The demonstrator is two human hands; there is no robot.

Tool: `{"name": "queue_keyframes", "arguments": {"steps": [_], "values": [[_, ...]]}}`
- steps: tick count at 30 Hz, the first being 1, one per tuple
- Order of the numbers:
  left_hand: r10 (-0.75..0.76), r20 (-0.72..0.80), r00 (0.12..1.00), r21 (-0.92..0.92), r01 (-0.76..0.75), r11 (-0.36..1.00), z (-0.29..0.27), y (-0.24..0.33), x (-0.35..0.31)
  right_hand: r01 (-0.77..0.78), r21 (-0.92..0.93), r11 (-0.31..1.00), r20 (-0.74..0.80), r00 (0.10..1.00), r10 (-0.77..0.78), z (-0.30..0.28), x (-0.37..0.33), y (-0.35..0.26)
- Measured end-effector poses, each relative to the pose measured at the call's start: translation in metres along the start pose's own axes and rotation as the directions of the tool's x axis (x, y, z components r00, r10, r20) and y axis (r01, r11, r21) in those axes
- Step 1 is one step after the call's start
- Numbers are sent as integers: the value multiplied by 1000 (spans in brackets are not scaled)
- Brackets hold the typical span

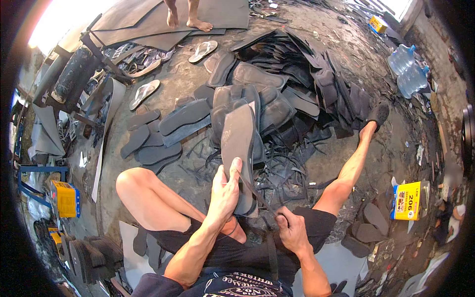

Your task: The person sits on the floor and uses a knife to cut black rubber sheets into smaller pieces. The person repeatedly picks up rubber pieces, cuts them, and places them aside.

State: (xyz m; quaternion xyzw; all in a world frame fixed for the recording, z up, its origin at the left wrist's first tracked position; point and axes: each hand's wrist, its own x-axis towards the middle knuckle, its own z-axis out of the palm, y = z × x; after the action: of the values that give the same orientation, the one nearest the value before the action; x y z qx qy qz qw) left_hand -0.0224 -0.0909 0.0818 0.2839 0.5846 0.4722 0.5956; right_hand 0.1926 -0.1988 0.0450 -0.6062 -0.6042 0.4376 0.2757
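While left grip (225, 192) pinches grey sole (236, 133), right grip (294, 230) pinches dark strip (261, 199) | sole: above floor (173, 81), well inside its right edge | likely light, flexible; best held by the rim

The grey sole (238, 136) at the centre looks like foam or rubber, matt and fairly smooth on its face; the thin dark strip (259, 194) beside it looks equally matt. The far sheets (222, 14) are smooth and dull. Clear, glossy plastic makes up the bottles (409, 74) at far right. The floor (170, 104) is rough and stained, the near shorts (170, 236) soft matt cloth.
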Motion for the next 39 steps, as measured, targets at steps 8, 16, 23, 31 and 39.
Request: {"name": "queue_keyframes", "arguments": {"steps": [8, 16, 23, 31, 39], "values": [[-191, 33, 981, -128, 193, 973, 39, 3, -44, 83, 25, 996, -390, 919, -66, 18, 96, 11], [184, 26, 983, 239, -185, 953, 28, -39, -48, 10, 636, 771, -113, 990, 81, -5, 89, -43], [301, 98, 948, 404, -315, 859, 18, -65, -64, 161, 564, 810, -582, 773, 252, -12, 120, -16], [429, 46, 902, 418, -408, 812, -16, -66, -6, 29, 499, 866, -563, 771, 298, -36, 102, -12], [38, 74, 997, -98, -31, 995, 10, -3, 22, -10, 286, 958, -175, 983, 62, 6, 38, -40]]}}
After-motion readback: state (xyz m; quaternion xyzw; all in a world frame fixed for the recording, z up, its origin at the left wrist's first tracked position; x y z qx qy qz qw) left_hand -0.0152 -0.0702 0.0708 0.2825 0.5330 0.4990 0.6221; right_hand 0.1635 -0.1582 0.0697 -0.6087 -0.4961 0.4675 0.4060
